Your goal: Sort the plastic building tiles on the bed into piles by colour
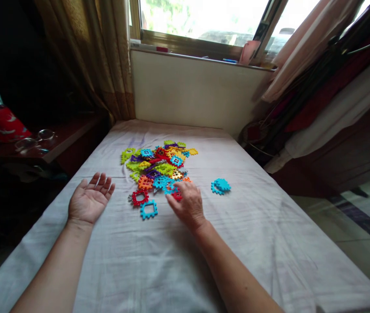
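Bright toothed tiles (163, 168), 1 red piece (177, 195) perhaps within right grip (189, 203)

Pc pile (163, 168) blocks ctr, blue pcs (222, 184) to R, gap btwn

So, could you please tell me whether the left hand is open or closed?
Open; the left hand shows a bare, upturned palm.

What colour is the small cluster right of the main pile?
The cluster is bright blue, shown best in the head view.
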### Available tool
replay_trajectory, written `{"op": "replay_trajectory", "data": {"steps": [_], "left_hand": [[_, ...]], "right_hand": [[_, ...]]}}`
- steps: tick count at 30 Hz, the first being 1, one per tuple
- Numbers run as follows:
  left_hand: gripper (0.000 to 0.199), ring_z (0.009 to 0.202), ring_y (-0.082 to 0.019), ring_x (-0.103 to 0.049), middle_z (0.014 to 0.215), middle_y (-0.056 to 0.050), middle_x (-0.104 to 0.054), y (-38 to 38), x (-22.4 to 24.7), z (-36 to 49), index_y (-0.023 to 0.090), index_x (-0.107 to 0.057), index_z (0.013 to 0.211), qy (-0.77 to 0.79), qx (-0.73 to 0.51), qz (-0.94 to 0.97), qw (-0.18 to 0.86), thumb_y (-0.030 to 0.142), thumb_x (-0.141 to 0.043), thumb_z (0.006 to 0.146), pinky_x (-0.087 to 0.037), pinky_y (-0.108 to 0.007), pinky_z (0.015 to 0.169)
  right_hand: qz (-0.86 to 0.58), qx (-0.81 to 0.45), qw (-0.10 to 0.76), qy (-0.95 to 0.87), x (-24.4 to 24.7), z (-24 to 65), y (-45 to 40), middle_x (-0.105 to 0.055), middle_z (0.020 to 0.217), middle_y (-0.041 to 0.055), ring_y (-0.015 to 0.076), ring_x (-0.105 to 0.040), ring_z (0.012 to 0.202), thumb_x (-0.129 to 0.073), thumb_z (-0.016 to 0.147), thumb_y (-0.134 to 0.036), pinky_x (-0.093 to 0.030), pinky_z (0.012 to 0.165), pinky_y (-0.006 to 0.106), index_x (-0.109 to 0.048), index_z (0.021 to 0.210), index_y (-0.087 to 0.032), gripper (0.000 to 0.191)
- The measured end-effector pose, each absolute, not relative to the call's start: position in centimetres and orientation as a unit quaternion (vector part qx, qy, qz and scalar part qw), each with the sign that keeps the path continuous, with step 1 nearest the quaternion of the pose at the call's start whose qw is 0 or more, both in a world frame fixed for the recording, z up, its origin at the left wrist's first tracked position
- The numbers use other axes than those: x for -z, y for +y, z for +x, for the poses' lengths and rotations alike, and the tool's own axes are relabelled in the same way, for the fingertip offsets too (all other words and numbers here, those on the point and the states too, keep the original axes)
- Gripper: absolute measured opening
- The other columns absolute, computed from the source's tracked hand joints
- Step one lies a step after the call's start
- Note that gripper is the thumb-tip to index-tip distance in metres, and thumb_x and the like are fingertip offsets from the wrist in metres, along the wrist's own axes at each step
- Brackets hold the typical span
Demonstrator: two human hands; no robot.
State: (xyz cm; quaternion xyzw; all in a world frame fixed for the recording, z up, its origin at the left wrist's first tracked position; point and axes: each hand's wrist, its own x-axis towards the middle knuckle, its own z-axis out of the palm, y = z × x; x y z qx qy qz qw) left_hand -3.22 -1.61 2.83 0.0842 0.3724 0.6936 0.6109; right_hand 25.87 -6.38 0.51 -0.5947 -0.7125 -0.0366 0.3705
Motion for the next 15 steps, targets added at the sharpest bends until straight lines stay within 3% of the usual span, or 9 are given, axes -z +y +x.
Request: {"op": "replay_trajectory", "data": {"steps": [7,15], "left_hand": [[0.032,0.08,-0.019,-0.072,0.085,-0.006,-0.074,-1.8,-3.4,-2.7,0.019,-0.066,0.092,0.396,-0.69,0.088,0.599,0.032,-0.037,0.095,-0.061,-0.034,0.07],[0.032,0.08,-0.02,-0.072,0.085,-0.006,-0.074,-1.9,-3.5,-2.6,0.022,-0.066,0.096,0.393,-0.692,0.086,0.6,0.031,-0.036,0.095,-0.062,-0.036,0.068]], "right_hand": [[-0.795,0.094,0.363,-0.477,1.7,40.0,-5.8,-0.069,0.098,0.0125,0.0272,-0.059,0.094,-0.06,0.08,-0.043,-0.042,0.087,0.037,-0.067,0.1,-0.016,0.034],[-0.874,0.046,0.288,-0.388,2.1,41.3,-6.6,-0.069,0.105,0.0123,0.0291,-0.058,0.1,-0.059,0.082,-0.045,-0.042,0.085,0.04,-0.07,0.103,-0.02,0.035]]}}
